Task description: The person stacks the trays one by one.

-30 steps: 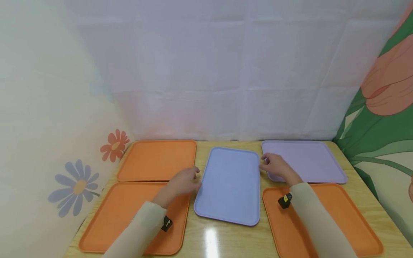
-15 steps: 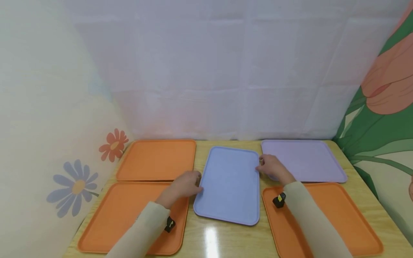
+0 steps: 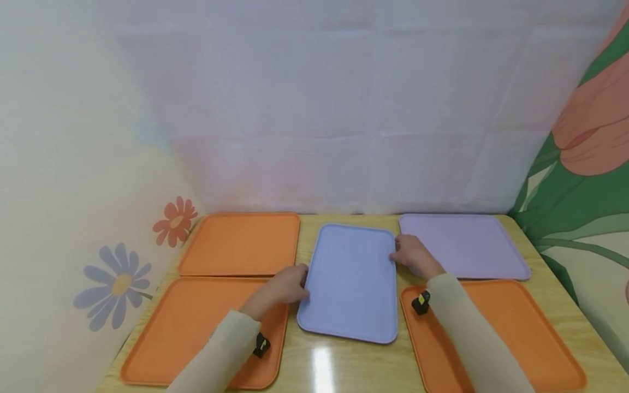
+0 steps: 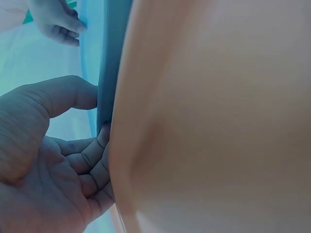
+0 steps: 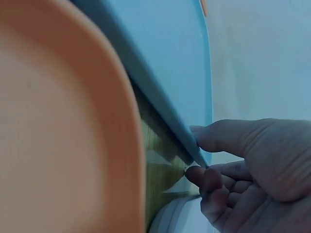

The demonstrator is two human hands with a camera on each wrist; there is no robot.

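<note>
A light blue rectangular tray point(image 3: 350, 284) lies lengthwise in the middle of the wooden table. My left hand point(image 3: 285, 285) pinches its left rim, thumb on top; in the left wrist view the fingers point(image 4: 95, 167) reach in at the tray's edge, tips partly hidden. On the opposite side, nearer the far corner, my right hand point(image 3: 414, 254) pinches the right rim. The right wrist view shows that thumb point(image 5: 218, 136) on the blue rim and the other fingers curled below it.
Two orange trays, far point(image 3: 241, 244) and near point(image 3: 196, 322), lie on the left under my left arm. A lilac tray point(image 3: 462, 245) sits at the back right, with another orange tray point(image 3: 511, 333) in front. A white cloth point(image 3: 314, 109) hangs behind the table point(image 3: 300, 365).
My left hand has moved right onto the blue tray's left rim, and my right hand has moved slightly left onto its right rim. Both have closed on it; the tray has barely shifted.
</note>
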